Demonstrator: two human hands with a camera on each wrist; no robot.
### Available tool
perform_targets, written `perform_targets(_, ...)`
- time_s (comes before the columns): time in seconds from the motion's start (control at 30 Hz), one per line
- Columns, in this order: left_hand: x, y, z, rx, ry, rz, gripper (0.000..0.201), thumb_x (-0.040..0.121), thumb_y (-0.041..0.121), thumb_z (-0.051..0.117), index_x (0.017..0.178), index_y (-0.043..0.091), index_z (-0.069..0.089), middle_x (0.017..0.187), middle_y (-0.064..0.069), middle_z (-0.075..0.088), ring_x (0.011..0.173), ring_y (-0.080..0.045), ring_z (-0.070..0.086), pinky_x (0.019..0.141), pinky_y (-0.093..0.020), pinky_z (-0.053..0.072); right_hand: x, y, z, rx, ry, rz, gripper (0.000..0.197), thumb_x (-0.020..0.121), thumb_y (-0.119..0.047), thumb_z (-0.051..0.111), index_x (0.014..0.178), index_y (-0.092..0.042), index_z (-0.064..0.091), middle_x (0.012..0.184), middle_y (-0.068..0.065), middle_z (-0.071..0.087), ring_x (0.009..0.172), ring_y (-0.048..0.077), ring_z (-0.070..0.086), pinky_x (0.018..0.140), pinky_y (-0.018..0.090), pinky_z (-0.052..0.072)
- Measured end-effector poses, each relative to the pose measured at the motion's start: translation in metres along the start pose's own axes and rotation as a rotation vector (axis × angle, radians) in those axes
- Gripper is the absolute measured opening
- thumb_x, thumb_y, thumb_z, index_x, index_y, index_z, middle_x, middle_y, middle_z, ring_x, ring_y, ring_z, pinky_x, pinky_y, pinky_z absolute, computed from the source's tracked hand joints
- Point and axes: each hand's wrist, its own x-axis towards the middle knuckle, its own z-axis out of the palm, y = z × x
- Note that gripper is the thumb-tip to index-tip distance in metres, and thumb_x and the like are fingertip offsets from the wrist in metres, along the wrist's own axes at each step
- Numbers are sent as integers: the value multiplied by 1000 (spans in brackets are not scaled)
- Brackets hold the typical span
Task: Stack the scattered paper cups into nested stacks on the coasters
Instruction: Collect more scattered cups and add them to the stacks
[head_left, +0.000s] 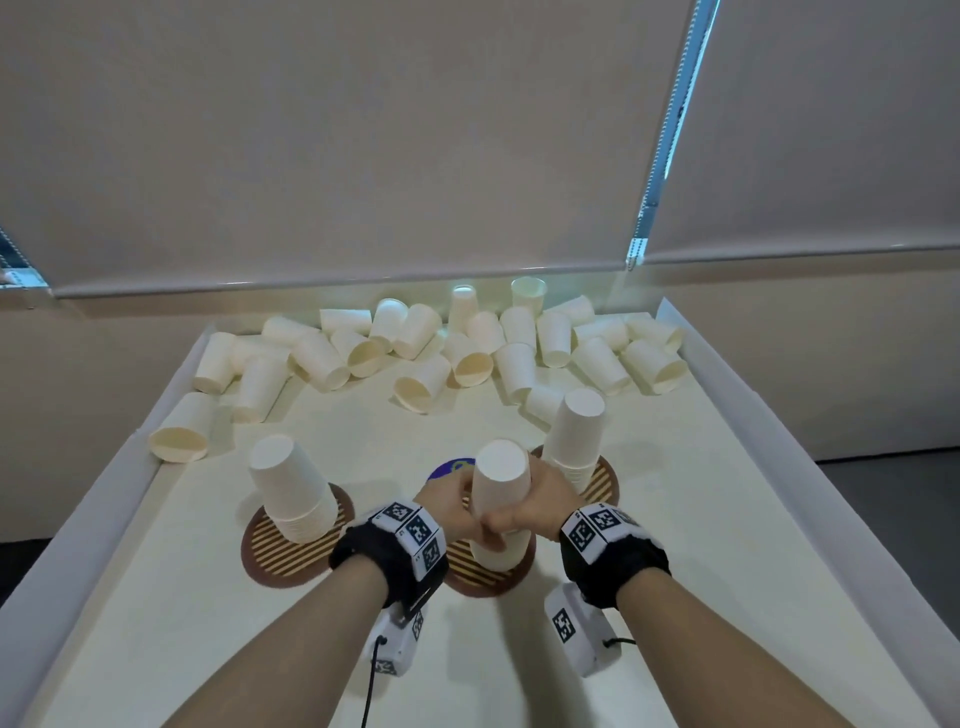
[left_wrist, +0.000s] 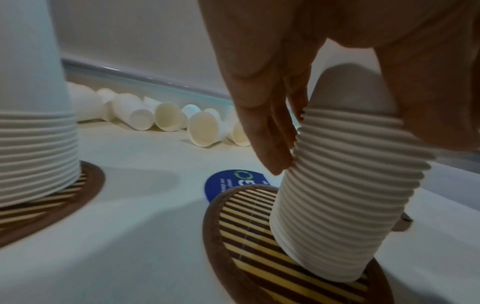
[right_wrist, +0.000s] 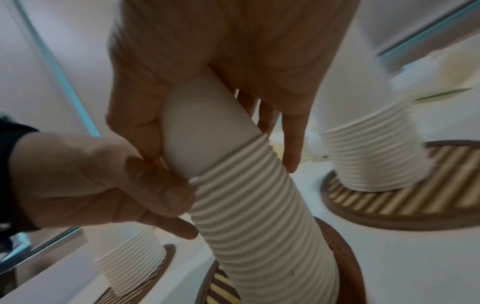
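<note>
Left hand and right hand fingers clamped on middle cup stack, over 6 o'clock coaster.

Middle coaster mostly hidden behind wrists and cup stack; blue disc half covered, its print unreadable; left stack cropped by frame edge.

Bare lane btwn stacks, cup pile behind.

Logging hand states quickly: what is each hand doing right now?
Left hand: fingers and thumb hold the middle cup stack.
Right hand: curled round the same stack's upper part, on the middle coaster.
</note>
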Motion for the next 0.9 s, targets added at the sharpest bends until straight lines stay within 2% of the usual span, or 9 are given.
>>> perform_targets(0.03,1,6,5,27,-13,17,80,58,21,86,128,27,47,110,9,56,99,-10,49,87,-23,42,-4,5,-6,3,4,7,75,37,-27,78,108,-24,54,100,-6,64,101,14,59,82,26,50)
perform_targets(0.1,2,20,15,83,-36,61,74,62,16,83,127,22,49,115,6,59,99,-9,51,84,-21,40,-15,14,-19,-8,28,37,72,41,-20,82,107,-23,55,97,-9,63,99,12,58,82,27,49)
perform_targets(0.2,6,37,29,114,-75,97,69,66,6,78,128,18,50,122,1,61,111,-15,57,85,-22,43,-30,28,-39,-12,68,67,73,40,-25,83,108,-24,56,102,-8,64,106,14,59,90,31,50)
perform_targets(0.3,11,49,46,146,-88,102,66,69,3,74,129,17,50,126,0,60,115,-18,57,94,-26,46,-43,41,-58,0,134,108,61,59,-11,82,107,-28,48,105,-5,59,107,16,55,90,28,45)
perform_targets(0.4,20,45,59,206,7,-7,46,81,12,64,126,15,52,127,-4,58,116,-20,56,96,-28,46,-50,53,-71,-10,177,123,62,62,-13,81,113,-27,49,111,-2,59,109,18,55,89,27,44)
perform_targets(0.47,26,35,64,237,79,-124,42,86,17,60,127,9,51,128,-8,57,117,-23,55,95,-28,45,-54,58,-77,-15,188,148,69,62,-16,81,123,-22,50,114,-1,59,110,19,55,90,28,45)
perform_targets(0.6,33,25,80,243,20,-261,46,83,26,61,124,9,53,118,-8,62,105,-24,62,92,-31,51,-57,66,-88,5,215,163,71,62,-14,81,126,-19,49,109,-2,58,109,20,55,91,29,45)
perform_targets(0.77,47,44,111,143,-36,-200,34,81,16,59,115,13,60,110,-7,68,100,-22,66,86,-28,54,-60,76,-107,41,287,175,73,62,-11,81,127,-23,49,109,-4,58,111,20,55,88,28,43)
perform_targets(0.9,56,63,132,7,-87,-183,34,77,11,62,111,9,63,103,-12,71,97,-26,69,87,-36,56,-63,87,-119,72,410,224,76,62,-14,83,128,-22,47,121,2,59,116,22,53,93,31,43)
